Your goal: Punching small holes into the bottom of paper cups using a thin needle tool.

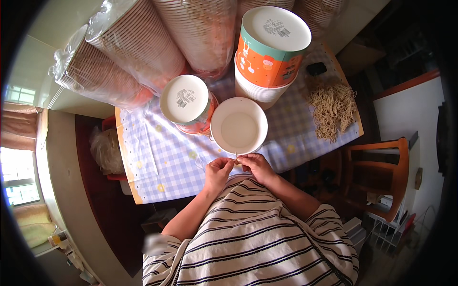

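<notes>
A white paper bucket (238, 125) stands at the table's near edge, its mouth toward me and its inside bare. At its near rim my left hand (219, 171) and my right hand (257, 168) meet, fingertips pinched together. Between them is a thin beige string, of which only a short bit shows; the fingers hide the rest. Left of the bucket is an upside-down printed paper bucket (185, 99). Behind to the right rises a stack of buckets, topped by an upturned orange and green bucket (269, 62). A tangled heap of beige strings (332, 112) lies at the right.
Tall stacks of buckets in clear plastic wrap (136, 45) fill the table's back and left. A blue-and-white checked cloth (157, 164) covers the table. Near the string heap lies a small black object (316, 69). A wooden chair (400, 176) stands at the right.
</notes>
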A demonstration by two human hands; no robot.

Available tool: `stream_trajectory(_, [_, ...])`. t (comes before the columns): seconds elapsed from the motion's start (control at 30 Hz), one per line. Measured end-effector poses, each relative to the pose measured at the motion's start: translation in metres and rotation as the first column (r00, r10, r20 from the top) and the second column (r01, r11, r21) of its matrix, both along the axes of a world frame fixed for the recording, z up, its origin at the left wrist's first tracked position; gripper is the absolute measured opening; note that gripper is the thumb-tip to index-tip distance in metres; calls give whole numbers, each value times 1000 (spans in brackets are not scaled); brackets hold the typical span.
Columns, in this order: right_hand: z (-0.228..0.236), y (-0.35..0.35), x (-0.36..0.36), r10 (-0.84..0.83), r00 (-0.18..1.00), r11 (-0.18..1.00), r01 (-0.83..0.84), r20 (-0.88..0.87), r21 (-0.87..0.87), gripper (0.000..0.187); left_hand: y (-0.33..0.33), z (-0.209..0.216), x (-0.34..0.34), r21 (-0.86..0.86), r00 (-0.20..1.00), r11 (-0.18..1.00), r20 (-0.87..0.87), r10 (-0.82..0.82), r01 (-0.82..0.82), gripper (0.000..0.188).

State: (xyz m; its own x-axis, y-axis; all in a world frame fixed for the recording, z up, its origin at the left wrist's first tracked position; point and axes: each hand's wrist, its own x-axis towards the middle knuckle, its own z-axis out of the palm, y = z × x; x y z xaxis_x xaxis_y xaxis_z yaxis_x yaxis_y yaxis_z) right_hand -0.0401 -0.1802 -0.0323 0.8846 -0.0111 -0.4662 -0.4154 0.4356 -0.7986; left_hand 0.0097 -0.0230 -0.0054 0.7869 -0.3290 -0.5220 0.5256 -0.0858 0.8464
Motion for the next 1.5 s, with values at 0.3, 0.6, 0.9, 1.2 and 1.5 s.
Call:
stream_trajectory(0.3, [-3, 2, -1, -35, 976, 924, 113, -213, 364, 20, -2, 0, -5, 121, 980, 992, 190, -60, 38, 15])
stream_trajectory(0.6, [4, 4, 0, -26, 988, 967, 64, -155, 246, 19, 3, -8, -8, 81, 862, 996, 503, -68, 31, 21])
stream_trajectory(0.9, [4, 2, 0, 5, 988, 975, 30, -157, 219, 19, 3, -8, -8, 122, 881, 992, 465, -92, 39, 9])
stream_trajectory(1.2, [10, 4, 0, -21, 982, 960, 72, -185, 269, 20, -1, 11, -5, 241, 813, 968, 547, -200, 76, 15])
stream_trajectory(1.5, [10, 5, -1, -8, 993, 975, 34, -120, 220, 20, 0, 10, -4, 288, 748, 955, 620, -238, 66, 14])
